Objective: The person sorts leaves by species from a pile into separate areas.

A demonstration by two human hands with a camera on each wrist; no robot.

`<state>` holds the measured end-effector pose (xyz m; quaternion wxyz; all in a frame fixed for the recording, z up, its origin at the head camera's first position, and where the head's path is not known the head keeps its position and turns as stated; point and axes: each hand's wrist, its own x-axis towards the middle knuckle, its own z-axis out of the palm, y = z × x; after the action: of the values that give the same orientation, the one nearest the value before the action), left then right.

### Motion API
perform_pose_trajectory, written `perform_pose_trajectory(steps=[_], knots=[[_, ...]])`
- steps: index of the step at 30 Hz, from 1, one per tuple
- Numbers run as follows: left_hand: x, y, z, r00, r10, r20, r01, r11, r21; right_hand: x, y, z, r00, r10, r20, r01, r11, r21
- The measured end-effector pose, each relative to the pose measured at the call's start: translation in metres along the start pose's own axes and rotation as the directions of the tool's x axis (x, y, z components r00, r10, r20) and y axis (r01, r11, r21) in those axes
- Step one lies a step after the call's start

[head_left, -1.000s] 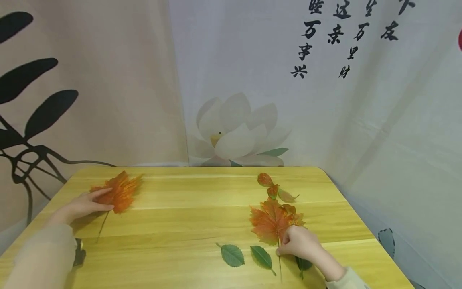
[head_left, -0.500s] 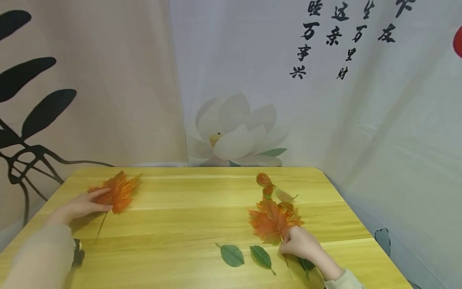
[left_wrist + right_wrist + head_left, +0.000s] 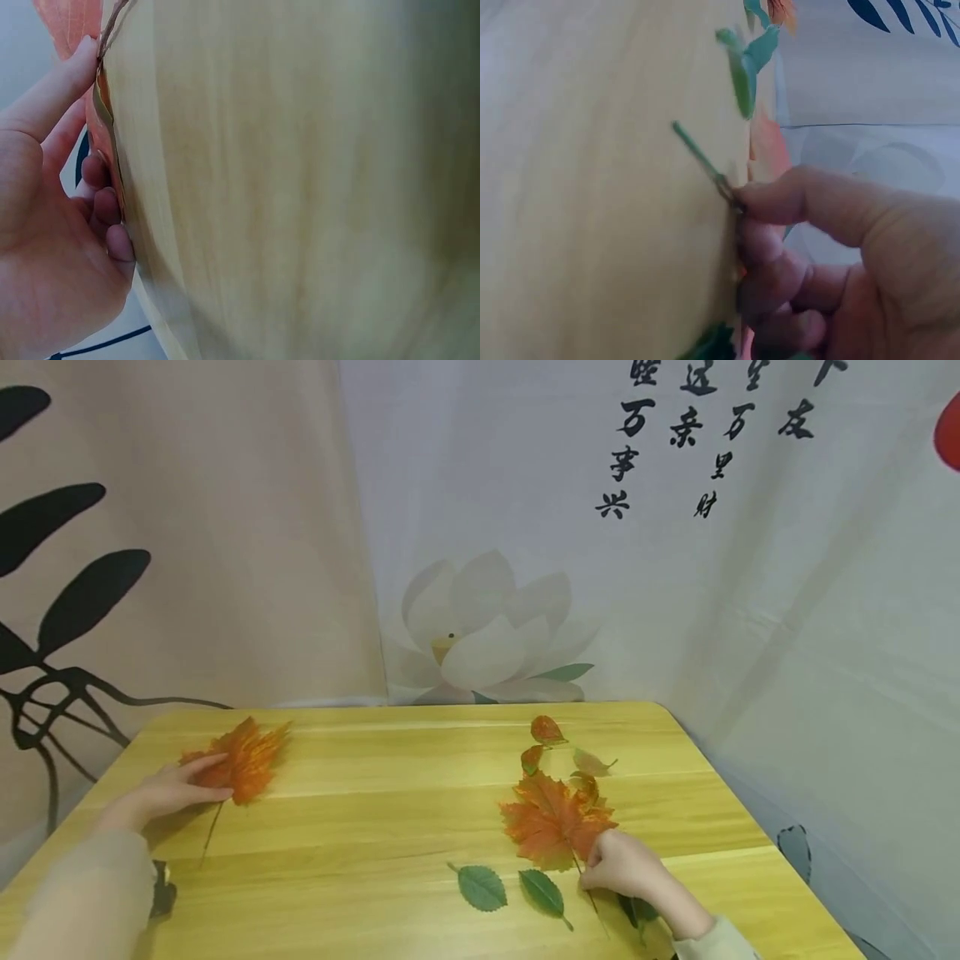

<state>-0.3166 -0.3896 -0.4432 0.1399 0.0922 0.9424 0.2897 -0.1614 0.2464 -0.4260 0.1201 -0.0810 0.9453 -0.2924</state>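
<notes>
On the left of the table in the head view, my left hand [image 3: 176,787] rests on an orange maple leaf [image 3: 251,764], its fingers mostly straight. The thumb tip [image 3: 88,49] lies right at the leaf's stem in the left wrist view. To the right, my right hand [image 3: 621,864] pinches the thin stem [image 3: 699,156] of another orange maple leaf [image 3: 546,822] between thumb and fingers. That leaf lies just beyond the hand, partly over a smaller reddish leaf [image 3: 587,787]. Part of a green leaf [image 3: 637,908] shows under the right wrist.
Two green leaves [image 3: 482,887] [image 3: 542,893] lie left of my right hand. Farther back are two small red-brown leaves [image 3: 547,729] [image 3: 532,760] and a pale one [image 3: 591,763]. A dark object [image 3: 162,889] sits beside the left sleeve. A printed curtain [image 3: 480,527] hangs behind the table.
The right maple leaf has turned and slid a little left with my right hand on its stem. One small red-brown leaf behind it has shifted left. My left hand stays put.
</notes>
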Motion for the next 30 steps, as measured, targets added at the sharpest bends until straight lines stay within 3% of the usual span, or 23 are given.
perform_pose_trajectory(steps=[6, 10, 17, 19, 24, 30], knots=[[0.002, -0.001, 0.001, 1.0, -0.006, 0.0, 0.006, 1.0, -0.002, 0.0, 0.007, -0.004, 0.999, 0.042, -0.015, -0.041, 0.997, 0.065], [0.001, 0.001, 0.0, 1.0, -0.011, 0.0, 0.011, 1.0, -0.003, 0.0, 0.01, -0.009, 0.999, 0.022, -0.04, -0.017, 0.993, 0.12], [0.001, -0.002, 0.001, 1.0, -0.014, 0.004, 0.014, 1.0, -0.004, 0.003, 0.017, -0.013, 0.999, 0.039, -0.009, -0.036, 0.971, 0.237], [0.001, -0.002, 0.001, 1.0, -0.012, 0.002, 0.012, 1.0, 0.001, 0.003, 0.019, -0.013, 0.998, 0.062, 0.013, -0.063, 0.951, 0.304], [0.0, -0.001, 0.001, 1.0, -0.005, -0.001, 0.005, 1.0, -0.002, 0.002, 0.023, -0.018, 0.992, 0.076, 0.104, -0.118, 0.861, 0.495], [-0.001, 0.0, 0.002, 1.0, -0.003, -0.004, 0.003, 1.0, -0.015, -0.005, 0.018, -0.024, 0.987, 0.06, 0.151, -0.136, 0.812, 0.568]])
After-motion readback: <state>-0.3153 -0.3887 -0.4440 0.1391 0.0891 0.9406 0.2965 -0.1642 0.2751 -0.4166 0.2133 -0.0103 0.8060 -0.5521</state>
